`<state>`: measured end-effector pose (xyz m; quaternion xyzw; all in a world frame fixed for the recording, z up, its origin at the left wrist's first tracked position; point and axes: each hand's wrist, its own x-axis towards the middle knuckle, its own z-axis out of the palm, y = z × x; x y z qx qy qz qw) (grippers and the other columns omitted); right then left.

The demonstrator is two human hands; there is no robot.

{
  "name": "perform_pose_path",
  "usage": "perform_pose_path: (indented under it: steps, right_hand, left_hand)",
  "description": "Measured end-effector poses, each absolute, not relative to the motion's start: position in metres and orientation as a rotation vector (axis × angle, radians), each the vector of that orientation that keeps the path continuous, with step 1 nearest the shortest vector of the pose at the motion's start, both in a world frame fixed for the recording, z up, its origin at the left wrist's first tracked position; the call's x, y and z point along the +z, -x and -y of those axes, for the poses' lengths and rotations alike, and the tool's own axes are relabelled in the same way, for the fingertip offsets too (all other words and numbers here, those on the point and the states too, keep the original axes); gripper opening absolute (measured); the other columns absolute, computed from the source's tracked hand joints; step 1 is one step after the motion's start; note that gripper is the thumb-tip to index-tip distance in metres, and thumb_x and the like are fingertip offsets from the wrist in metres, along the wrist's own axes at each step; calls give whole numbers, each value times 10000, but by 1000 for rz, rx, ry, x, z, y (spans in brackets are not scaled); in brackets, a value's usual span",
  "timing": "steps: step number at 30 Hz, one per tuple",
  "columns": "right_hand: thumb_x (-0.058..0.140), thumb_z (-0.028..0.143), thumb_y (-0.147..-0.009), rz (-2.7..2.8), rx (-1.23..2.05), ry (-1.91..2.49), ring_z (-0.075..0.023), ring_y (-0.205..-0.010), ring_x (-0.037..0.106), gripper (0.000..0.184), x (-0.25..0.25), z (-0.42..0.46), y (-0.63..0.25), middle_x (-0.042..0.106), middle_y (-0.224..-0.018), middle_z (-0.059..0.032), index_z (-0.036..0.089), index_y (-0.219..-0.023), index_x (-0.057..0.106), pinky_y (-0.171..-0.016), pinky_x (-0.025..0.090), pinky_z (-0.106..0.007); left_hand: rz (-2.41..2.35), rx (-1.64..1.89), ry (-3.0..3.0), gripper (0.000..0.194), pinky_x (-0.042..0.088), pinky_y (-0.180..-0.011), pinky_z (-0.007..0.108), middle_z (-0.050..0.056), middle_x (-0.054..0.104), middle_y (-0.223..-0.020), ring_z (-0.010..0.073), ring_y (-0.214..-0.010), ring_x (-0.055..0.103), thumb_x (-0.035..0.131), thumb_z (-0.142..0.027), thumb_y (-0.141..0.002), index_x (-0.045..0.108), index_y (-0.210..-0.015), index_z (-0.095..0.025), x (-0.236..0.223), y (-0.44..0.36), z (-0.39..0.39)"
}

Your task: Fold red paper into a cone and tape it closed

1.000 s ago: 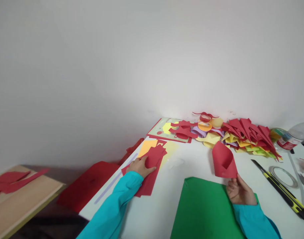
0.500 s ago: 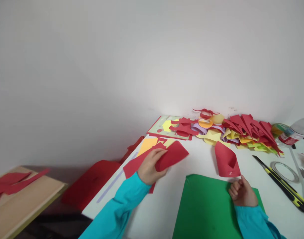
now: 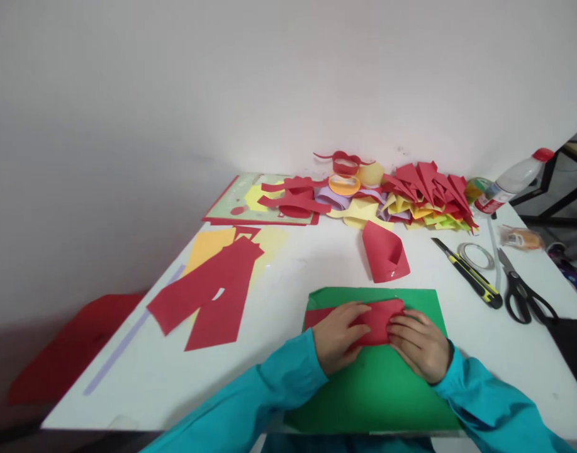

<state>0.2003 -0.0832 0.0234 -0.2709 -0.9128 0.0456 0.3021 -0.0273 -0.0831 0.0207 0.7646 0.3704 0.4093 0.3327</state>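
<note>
A strip of red paper (image 3: 377,322) lies across a green sheet (image 3: 377,396) in front of me. My left hand (image 3: 340,336) grips and presses the paper near its middle, thumb and fingers over it. At the paper's right end, my right hand (image 3: 420,345) has its fingers bent around the edge, which looks raised or curled; the fingertips partly hide it. Just beyond the green sheet, a folded red paper piece (image 3: 382,255) with a pointed top rests on the white table (image 3: 288,371).
Red paper cut-outs (image 3: 222,283) lie on the left. A heap of coloured folded paper (image 3: 425,195) sits against the wall. On the right are a yellow-black utility knife (image 3: 472,275), a tape roll (image 3: 477,256), scissors (image 3: 524,296) and a plastic bottle (image 3: 509,185).
My left hand has brought the red paper from the left onto the green sheet. My right hand has moved to the paper's right end. The view has shifted right and down.
</note>
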Motion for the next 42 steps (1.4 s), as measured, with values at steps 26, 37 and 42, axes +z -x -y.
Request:
perform_pose_path:
  steps: [26,37,42]
  right_hand:
    - [530,365,-847,2122,-142,1774,-180,-637,463,228,13,90,-208,548,-597,-2,205,-685,513,-631,298,-320]
    - [515,327,-855,2167,-306,1816,-187,-635,441,220,14,92,-202,536,-592,-11,204,-676,483,-618,297,-318]
    - [504,315,-859,2179,-342,1822,-189,-632,445,224,14,92,-202,531,-584,-13,205,-666,477,-619,298,-317]
  left_hand:
    - [-1768,1003,-2204,166,447,-872,508,191,547,-1156,324,-1098,484,614,-211,-775,571,-634,-133,18,65,87]
    - [-1856,801,-2318,206,440,-838,459,152,537,-1146,310,-1060,494,623,-250,-767,529,-606,-162,14,69,86]
    - [-1883,729,-2389,224,433,-817,451,160,538,-1134,317,-1049,495,597,-276,-788,530,-607,-161,14,69,85]
